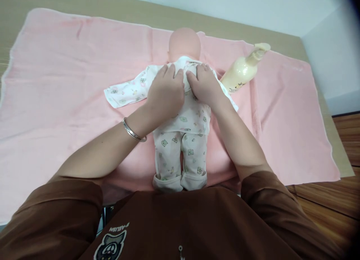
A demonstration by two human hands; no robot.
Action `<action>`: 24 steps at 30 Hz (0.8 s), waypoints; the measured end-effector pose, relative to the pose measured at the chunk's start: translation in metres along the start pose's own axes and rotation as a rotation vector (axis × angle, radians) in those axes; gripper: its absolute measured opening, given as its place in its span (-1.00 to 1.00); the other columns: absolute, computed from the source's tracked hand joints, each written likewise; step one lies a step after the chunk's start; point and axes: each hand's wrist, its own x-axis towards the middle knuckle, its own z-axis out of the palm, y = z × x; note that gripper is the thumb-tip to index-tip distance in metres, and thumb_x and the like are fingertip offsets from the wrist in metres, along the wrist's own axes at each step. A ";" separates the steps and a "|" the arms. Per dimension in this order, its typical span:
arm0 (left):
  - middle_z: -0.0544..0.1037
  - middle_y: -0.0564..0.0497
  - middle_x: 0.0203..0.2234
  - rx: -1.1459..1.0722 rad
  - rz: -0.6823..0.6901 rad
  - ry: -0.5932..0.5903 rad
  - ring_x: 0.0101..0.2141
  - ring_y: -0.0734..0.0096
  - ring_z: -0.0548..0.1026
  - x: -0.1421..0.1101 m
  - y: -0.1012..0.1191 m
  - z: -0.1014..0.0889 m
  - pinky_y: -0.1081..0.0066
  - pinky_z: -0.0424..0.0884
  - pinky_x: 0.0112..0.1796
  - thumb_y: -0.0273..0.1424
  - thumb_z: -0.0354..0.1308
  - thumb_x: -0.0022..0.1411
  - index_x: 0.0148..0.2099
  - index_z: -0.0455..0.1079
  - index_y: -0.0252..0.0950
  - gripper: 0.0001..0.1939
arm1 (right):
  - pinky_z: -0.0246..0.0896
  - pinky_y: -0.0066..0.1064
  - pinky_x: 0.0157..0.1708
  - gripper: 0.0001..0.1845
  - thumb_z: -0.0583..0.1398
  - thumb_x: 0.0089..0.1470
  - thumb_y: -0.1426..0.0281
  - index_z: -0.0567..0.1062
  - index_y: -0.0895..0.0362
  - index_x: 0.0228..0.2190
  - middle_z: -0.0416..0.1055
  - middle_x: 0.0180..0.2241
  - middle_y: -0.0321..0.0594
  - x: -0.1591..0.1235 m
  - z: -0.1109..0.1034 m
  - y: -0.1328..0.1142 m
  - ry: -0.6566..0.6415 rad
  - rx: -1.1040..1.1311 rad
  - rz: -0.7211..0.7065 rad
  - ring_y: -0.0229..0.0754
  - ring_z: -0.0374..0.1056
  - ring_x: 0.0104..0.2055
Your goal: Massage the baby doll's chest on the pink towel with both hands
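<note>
A bald baby doll (185,42) in a white patterned shirt (185,119) and matching trousers (168,151) lies with its head away from me; its face does not show. My left hand (167,88) rests on the left half of the shirt's upper part, fingers apart and slightly bent. On the other side, my right hand (206,83) lies near the shoulder, its thumb spread toward the middle. Between the hands, the cloth is creased below the collar. Both palms are hidden against the shirt, and neither hand visibly grips anything.
A pink towel (56,72) spreads under the doll across the wooden table (118,6). Just right of my right hand, a cream pump bottle (240,72) stands on the towel. A white wall (253,8) rises behind the table, and wooden flooring (332,192) shows at the right.
</note>
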 end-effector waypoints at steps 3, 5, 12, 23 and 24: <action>0.45 -0.27 -0.11 -0.024 -0.012 0.014 0.09 -0.14 0.41 0.000 0.002 -0.002 -0.10 0.33 0.20 -0.47 -0.08 0.52 -0.16 0.31 -0.24 -0.83 | -0.14 0.14 0.57 -0.40 -0.08 0.47 0.19 0.30 0.41 0.25 0.23 0.37 0.21 0.004 0.003 0.005 -0.015 0.003 -0.010 0.21 0.02 0.54; 0.44 -0.23 -0.18 -0.028 -0.066 0.010 0.00 -0.10 0.43 0.006 -0.005 0.000 -0.07 0.38 0.12 -0.48 -0.03 0.50 -0.29 0.19 -0.18 -0.76 | -0.17 0.17 0.58 -0.35 -0.09 0.47 0.20 0.22 0.44 0.33 0.16 0.41 0.24 -0.003 0.002 0.001 -0.024 -0.033 -0.026 0.24 -0.03 0.56; 0.48 -0.11 -0.18 -0.159 -0.227 -0.021 -0.06 0.08 0.41 0.028 -0.043 0.014 -0.01 0.36 0.09 -0.34 -0.03 0.51 -0.29 0.21 -0.18 -0.77 | -0.15 0.24 0.59 -0.34 -0.07 0.41 0.43 0.07 0.55 0.40 0.04 0.45 0.37 -0.060 0.000 -0.047 -0.010 -0.141 -0.146 0.33 -0.09 0.58; 0.17 -0.25 0.43 -0.002 -0.140 -0.082 0.44 -0.14 0.07 -0.003 -0.004 0.003 -0.17 0.06 0.43 -0.23 -0.23 0.55 0.49 0.09 -0.42 -0.38 | 0.03 -0.03 0.55 -0.53 -0.14 0.46 0.41 0.44 0.42 0.06 0.38 0.23 0.18 -0.009 -0.007 -0.011 0.024 -0.020 -0.069 0.13 0.19 0.46; 0.16 -0.19 0.45 -0.008 -0.125 -0.079 0.46 -0.14 0.04 -0.009 0.004 0.000 -0.20 0.05 0.43 -0.25 -0.19 0.55 0.50 0.09 -0.34 -0.41 | 0.05 -0.02 0.54 -0.53 -0.13 0.47 0.39 0.45 0.40 0.05 0.39 0.21 0.17 -0.005 -0.007 -0.007 0.012 -0.005 -0.058 0.12 0.21 0.45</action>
